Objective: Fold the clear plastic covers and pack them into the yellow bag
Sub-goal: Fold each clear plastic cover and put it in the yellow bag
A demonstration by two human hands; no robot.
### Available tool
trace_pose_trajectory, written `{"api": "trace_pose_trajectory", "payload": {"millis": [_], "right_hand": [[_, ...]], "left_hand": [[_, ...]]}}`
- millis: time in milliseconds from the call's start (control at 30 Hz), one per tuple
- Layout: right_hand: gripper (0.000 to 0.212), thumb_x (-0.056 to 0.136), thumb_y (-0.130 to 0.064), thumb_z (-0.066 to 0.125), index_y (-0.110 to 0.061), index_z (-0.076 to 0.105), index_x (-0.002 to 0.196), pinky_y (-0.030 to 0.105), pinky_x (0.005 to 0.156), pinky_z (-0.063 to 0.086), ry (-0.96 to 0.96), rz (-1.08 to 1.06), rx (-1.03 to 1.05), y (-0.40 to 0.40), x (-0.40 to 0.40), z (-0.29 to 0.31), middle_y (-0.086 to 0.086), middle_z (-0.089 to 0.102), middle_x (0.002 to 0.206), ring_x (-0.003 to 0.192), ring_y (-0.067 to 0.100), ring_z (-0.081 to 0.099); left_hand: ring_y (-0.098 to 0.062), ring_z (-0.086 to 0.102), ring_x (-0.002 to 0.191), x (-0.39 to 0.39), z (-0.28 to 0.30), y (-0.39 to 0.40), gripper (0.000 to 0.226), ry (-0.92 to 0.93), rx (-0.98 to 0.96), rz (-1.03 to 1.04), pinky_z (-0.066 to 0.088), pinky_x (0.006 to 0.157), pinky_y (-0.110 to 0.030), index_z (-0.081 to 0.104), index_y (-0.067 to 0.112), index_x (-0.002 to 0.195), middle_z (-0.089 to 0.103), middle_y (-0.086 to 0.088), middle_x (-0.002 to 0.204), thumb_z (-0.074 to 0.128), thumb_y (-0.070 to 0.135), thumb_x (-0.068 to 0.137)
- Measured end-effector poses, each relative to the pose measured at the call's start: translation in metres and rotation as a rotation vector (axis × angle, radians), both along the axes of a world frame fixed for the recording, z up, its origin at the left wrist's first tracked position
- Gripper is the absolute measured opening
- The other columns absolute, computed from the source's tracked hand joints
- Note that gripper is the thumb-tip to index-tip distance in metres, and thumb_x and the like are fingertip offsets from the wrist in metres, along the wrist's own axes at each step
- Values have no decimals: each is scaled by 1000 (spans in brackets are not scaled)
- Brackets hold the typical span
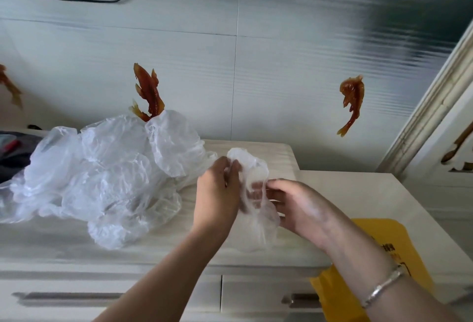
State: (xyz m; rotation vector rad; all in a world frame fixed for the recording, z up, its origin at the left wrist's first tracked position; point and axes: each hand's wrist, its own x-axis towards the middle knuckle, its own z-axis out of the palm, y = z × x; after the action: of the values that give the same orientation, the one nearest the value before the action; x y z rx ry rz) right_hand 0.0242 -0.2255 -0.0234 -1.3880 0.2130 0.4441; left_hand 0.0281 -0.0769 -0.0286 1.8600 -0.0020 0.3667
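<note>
In the head view, one thin, crumpled clear plastic cover (256, 193) is being held up just above the pale wood-grain worktop (256, 147) between two bare hands. The left hand (220, 188) is being kept curled, its grip pinched on the cover's upper left edge; the right hand (294, 204) is being kept partly closed, its fingers tucked into the film from the right, so that its fingertips are being seen only through the plastic. A silver bangle (384, 286) is being worn on the right wrist.

To the left, a loose heap of further clear plastic covers (102, 176) is lying on the worktop, near the left hand and spreading towards the wall. Part of the orange fish wall decoration (147, 91) is being hidden by the heap's top. A second orange fish (352, 101) is showing on the white tiled wall to the right.

The flat yellow bag with dark print (378, 234) is lying on the lower white cabinet top at the right, and is being partly covered by the right forearm. Drawer fronts with dark handles (66, 296) are showing below the worktop's edge.
</note>
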Motion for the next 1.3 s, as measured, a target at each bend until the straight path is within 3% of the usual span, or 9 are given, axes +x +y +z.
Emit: {"api": "trace_pose_trajectory", "payload": {"millis": [167,233,400,533,600,833,1033,1200,1300], "right_hand": [[36,93,2,41,-10,74,103,43,96,45,9,-16,115,-4,3,0,11,71,104,97,28,61],[35,94,3,45,-13,76,93,37,84,48,-16,-16,120,-2,2,3,10,72,97,87,26,64],[25,92,-16,61,0,64,112,39,81,41,-65,-65,-40,7,2,-3,14,58,97,90,27,50],[6,89,-12,65,-9,69,86,30,67,41,-174,-66,-168,15,0,-5,9,59,80,74,19,53],[14,89,-10,64,-14,69,76,26,64,43,-185,-108,-178,12,1,-6,3,63,74,65,13,56],[20,94,-12,53,-11,67,81,22,49,50,-22,-358,88,-9,6,2,2,69,68,56,13,64],[37,93,-49,51,-14,60,91,28,54,47,116,-238,112,-6,8,2,6,69,72,57,20,61],[8,89,-13,65,-10,66,81,29,61,47,-17,-330,-66,-1,11,-11,5,65,68,61,18,57],[9,84,-13,71,-10,63,87,29,62,50,-148,-448,-228,-8,19,-15,5,65,74,66,20,61]], "left_hand": [[-13,45,30,-4,4,-4,30,5,-26,-66,33,33,-19,49,9,73,61,-15,61,46,22,100],[-10,43,30,-3,3,-4,29,16,-21,-74,33,31,-19,50,6,74,62,-14,61,48,20,99],[-12,42,29,-3,1,-3,31,58,12,-77,33,32,-20,49,7,68,50,2,47,51,19,97],[-8,41,28,-5,3,-2,28,60,15,-94,31,30,-18,51,5,71,54,-5,53,52,17,96],[-7,42,28,-6,5,-1,23,65,-11,-94,32,30,-18,54,3,79,62,-12,57,50,16,97],[-10,43,27,-1,5,10,21,59,-70,23,33,32,-16,62,11,92,67,-14,65,42,15,99],[-14,43,30,-2,0,9,20,68,-56,-3,34,33,-18,58,9,90,65,-19,62,44,20,99],[-14,44,28,-4,-4,5,21,96,-14,-11,31,31,-16,61,11,89,62,-20,62,43,16,99],[-14,50,29,-2,-11,7,20,178,3,3,31,30,-16,60,7,91,61,-11,61,42,11,98]]}}
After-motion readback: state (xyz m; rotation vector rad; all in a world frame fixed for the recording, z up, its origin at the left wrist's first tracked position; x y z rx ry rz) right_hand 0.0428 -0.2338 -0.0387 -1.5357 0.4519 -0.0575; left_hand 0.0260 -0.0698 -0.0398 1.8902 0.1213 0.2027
